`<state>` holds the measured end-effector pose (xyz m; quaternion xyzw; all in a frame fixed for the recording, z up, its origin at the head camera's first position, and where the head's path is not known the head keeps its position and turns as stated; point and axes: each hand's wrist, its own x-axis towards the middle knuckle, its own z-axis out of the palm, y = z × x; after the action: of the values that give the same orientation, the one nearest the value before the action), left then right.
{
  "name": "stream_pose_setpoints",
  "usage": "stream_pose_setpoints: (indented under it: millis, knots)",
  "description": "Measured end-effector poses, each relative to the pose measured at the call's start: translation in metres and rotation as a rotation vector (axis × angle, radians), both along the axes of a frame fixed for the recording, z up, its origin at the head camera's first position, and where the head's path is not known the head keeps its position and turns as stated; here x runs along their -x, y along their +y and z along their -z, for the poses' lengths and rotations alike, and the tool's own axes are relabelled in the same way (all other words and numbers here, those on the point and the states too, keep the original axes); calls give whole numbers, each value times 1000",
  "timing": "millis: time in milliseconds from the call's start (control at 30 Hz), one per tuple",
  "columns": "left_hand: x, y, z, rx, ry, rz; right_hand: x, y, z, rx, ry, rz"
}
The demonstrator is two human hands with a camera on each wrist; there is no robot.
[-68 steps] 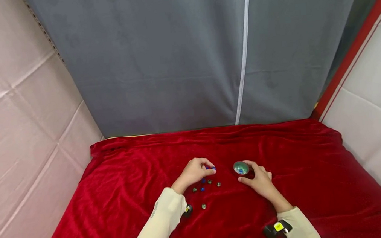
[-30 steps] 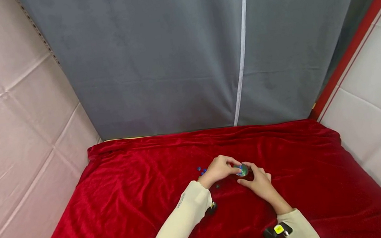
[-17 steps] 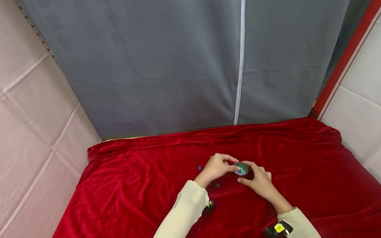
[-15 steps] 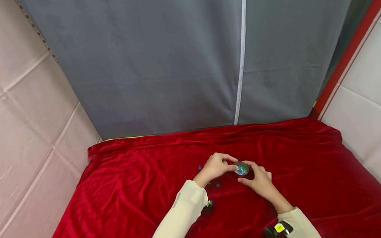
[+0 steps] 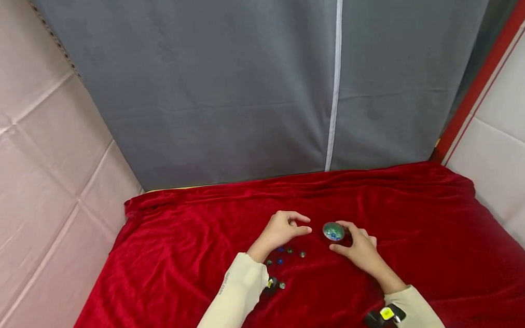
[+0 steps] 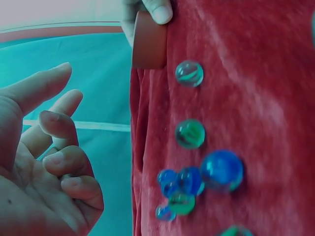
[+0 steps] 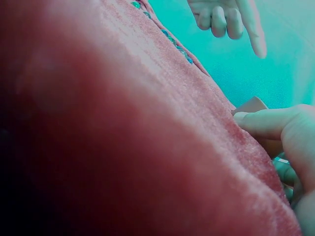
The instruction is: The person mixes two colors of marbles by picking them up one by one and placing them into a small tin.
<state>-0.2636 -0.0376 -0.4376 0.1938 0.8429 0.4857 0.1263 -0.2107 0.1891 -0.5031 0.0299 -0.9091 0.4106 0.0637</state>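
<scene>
Curtain: a grey curtain with a pale vertical stripe fills the upper middle of the head view.
Side panels: quilted pale panels stand at the left and right edges of that view.
Cloth: a red velvet cloth covers the whole lower half of the head view, creased along its far edge.
Left hand: the left hand hovers just left of the frame's centre, lower half; it grasps nothing, its fingers loosely curled with the forefinger pointing right toward the bowl, a small gap between them. In the left wrist view the hand fills the lower left, palm bare.
Right hand: the right hand rests on the cloth just right of centre and grasps the bowl, thumb and fingertips around its near and right sides.
Bowl: a small green bowl with blue inside sits on the cloth at the centre of the lower half, tilted toward the camera; what lies within cannot be told apart.
Marbles: blue and green glass marbles lie loose on the cloth just below the left hand, left of the bowl; in the left wrist view they form a cluster at lower centre.
</scene>
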Motion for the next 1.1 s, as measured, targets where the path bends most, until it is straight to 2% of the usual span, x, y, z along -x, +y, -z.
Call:
stream_pose_setpoints:
  millis: [367, 1100]
  knots:
    - [-6, -32, -3, -12, -10, -20, 5, 1, -1, 6, 14, -8]
    - [-29, -80, 16, 25, -24, -74, 3, 2, 1, 2, -13, -4]
